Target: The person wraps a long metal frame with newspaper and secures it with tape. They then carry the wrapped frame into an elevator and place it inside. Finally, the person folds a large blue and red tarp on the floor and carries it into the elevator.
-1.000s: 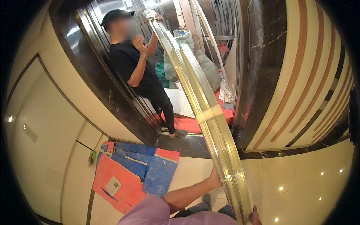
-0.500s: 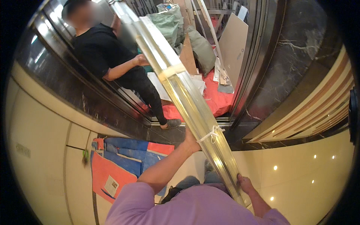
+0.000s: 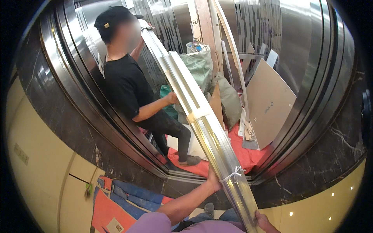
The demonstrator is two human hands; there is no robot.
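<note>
A long bundle of shiny metal profiles point(image 3: 218, 149) slants from the lower middle up into the elevator, bound by a tape band point(image 3: 198, 114) and a white tied cord point(image 3: 236, 174). My left hand point(image 3: 213, 180) grips its left edge just beside the cord, fingers partly hidden beneath. Lower down, at the near end, my right hand point(image 3: 263, 221) holds the opposite edge with the thumb on top. Another person point(image 3: 124, 83) in black clothes and a cap supports the far part with both hands, standing in the elevator doorway.
Stuffed sacks point(image 3: 226, 99), a leaning flat panel point(image 3: 268, 105) and upright boards stand inside the elevator. Red sheeting point(image 3: 185, 163) covers part of its floor. Metal door frames and dark marble point(image 3: 93, 151) flank the opening. Blue and orange sheeting point(image 3: 112, 211) lies at lower left.
The bundle has gone farther into the elevator. The other person has stepped from the threshold onto the red sheeting inside. My view has shifted forward, with both my hands still on the bundle.
</note>
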